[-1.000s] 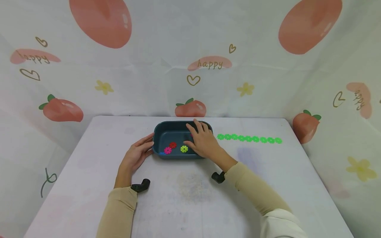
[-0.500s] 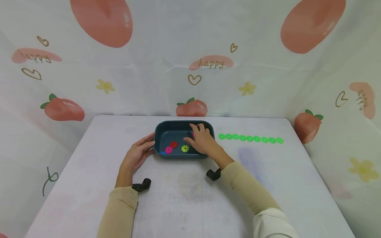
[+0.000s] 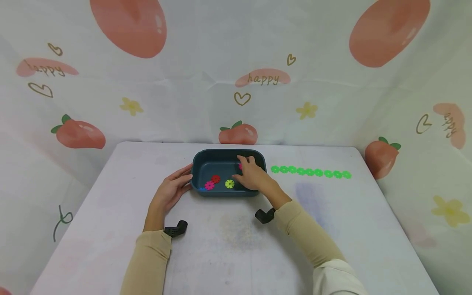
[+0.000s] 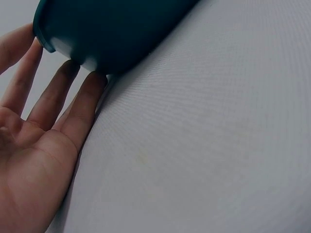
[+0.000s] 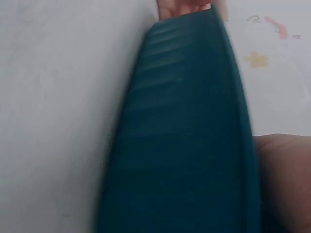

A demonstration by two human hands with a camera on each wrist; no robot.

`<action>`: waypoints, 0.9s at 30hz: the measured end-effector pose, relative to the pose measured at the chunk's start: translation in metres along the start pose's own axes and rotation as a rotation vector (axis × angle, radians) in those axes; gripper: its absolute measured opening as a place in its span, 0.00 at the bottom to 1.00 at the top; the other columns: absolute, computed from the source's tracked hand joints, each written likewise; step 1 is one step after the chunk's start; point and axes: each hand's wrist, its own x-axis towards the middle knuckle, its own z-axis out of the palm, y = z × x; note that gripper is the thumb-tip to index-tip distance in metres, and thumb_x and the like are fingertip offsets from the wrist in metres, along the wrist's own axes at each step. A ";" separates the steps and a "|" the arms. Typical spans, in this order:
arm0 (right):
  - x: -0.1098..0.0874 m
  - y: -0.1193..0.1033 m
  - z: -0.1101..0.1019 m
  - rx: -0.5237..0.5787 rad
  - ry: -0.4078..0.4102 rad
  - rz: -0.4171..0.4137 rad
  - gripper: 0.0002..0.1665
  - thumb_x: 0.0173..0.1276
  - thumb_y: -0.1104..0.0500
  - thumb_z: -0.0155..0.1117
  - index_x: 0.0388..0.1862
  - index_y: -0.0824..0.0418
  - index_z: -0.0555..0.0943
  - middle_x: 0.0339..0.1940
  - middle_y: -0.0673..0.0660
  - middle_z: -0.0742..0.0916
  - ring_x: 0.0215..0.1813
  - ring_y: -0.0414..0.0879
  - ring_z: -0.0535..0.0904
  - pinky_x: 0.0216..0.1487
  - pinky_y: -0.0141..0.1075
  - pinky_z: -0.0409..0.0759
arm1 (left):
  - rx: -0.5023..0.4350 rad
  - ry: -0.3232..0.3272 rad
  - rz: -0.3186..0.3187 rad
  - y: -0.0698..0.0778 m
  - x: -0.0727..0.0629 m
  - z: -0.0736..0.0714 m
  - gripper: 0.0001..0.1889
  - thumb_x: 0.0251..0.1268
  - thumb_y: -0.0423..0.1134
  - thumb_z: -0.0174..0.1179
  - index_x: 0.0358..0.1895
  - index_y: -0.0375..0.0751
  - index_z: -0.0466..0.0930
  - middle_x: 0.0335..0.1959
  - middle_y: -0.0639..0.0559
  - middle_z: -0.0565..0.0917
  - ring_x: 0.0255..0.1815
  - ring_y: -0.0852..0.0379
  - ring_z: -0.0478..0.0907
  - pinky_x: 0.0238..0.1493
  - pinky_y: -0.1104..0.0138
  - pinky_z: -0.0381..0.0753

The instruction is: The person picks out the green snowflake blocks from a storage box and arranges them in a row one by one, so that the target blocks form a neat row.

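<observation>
A dark teal plastic bin (image 3: 228,194) stands at the back of the table. Inside lie small flower-shaped discs: a red disc (image 3: 215,179), a pink disc (image 3: 209,185), a yellow-green disc (image 3: 230,184) and a blue one (image 3: 202,189) partly hidden at the left. My left hand (image 3: 171,189) has its fairly straight fingers against the bin's left end; the left wrist view shows the fingertips (image 4: 93,80) touching its wall. Over the front wall, my right hand (image 3: 254,175) reaches into the bin's right half, thumb apart from the fingers. Another pink disc (image 3: 240,166) shows beside its fingers; some fingertips are hidden.
Several bright green flower discs (image 3: 310,172) lie in a row on the table to the right of the bin. A printed white cloth (image 3: 184,102) hangs behind the white table (image 3: 228,254). Each wrist carries a black camera mount.
My right hand has lowered deeper into the bin, its fingers dropping from above the back rim to inside. My left hand stays at the bin's left end.
</observation>
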 end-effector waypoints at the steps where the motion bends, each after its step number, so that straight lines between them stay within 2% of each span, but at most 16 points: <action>1: -0.001 -0.001 0.000 0.010 -0.008 0.002 0.50 0.75 0.42 0.63 0.85 0.52 0.48 0.81 0.67 0.59 0.61 0.60 0.83 0.68 0.55 0.78 | 0.001 -0.001 -0.001 0.000 0.000 0.000 0.33 0.75 0.43 0.60 0.79 0.46 0.61 0.82 0.47 0.60 0.75 0.56 0.67 0.60 0.75 0.80; 7: -0.004 -0.008 -0.001 0.090 -0.052 -0.019 0.55 0.75 0.42 0.62 0.85 0.55 0.42 0.82 0.67 0.58 0.74 0.59 0.73 0.75 0.55 0.71 | 0.017 0.002 -0.001 0.003 0.000 0.000 0.32 0.76 0.43 0.59 0.79 0.47 0.62 0.82 0.47 0.60 0.75 0.56 0.66 0.60 0.75 0.80; 10: -0.001 -0.010 0.001 0.111 -0.057 -0.048 0.55 0.75 0.42 0.63 0.85 0.56 0.42 0.83 0.67 0.57 0.80 0.59 0.65 0.78 0.55 0.67 | 0.012 0.003 -0.001 0.003 0.000 0.001 0.32 0.76 0.42 0.59 0.79 0.46 0.61 0.82 0.47 0.60 0.74 0.57 0.67 0.60 0.75 0.80; 14: 0.007 -0.007 0.005 0.164 -0.054 -0.109 0.53 0.75 0.44 0.63 0.85 0.59 0.45 0.83 0.65 0.59 0.83 0.58 0.58 0.80 0.55 0.64 | 0.002 0.006 -0.001 0.002 -0.001 0.002 0.32 0.76 0.41 0.59 0.79 0.45 0.61 0.82 0.46 0.60 0.72 0.59 0.69 0.60 0.75 0.80; 18: 0.017 -0.001 0.007 0.262 -0.024 -0.157 0.47 0.75 0.51 0.64 0.83 0.62 0.52 0.80 0.65 0.67 0.79 0.59 0.67 0.77 0.53 0.69 | -0.008 0.006 -0.006 0.002 -0.002 0.002 0.32 0.77 0.41 0.58 0.80 0.45 0.61 0.82 0.46 0.60 0.70 0.61 0.70 0.60 0.75 0.80; 21: 0.021 0.002 0.008 0.290 0.028 -0.175 0.40 0.73 0.58 0.65 0.79 0.63 0.61 0.75 0.65 0.73 0.70 0.60 0.77 0.72 0.50 0.75 | -0.012 0.007 -0.009 0.002 -0.002 0.001 0.32 0.77 0.40 0.58 0.80 0.45 0.61 0.82 0.46 0.59 0.70 0.62 0.71 0.60 0.75 0.80; 27: 0.027 0.005 0.010 0.246 0.085 -0.154 0.30 0.70 0.64 0.66 0.70 0.64 0.74 0.66 0.63 0.82 0.64 0.56 0.81 0.68 0.49 0.79 | -0.006 0.013 -0.004 0.001 0.000 0.001 0.32 0.77 0.40 0.59 0.80 0.44 0.61 0.82 0.46 0.60 0.70 0.61 0.70 0.59 0.75 0.80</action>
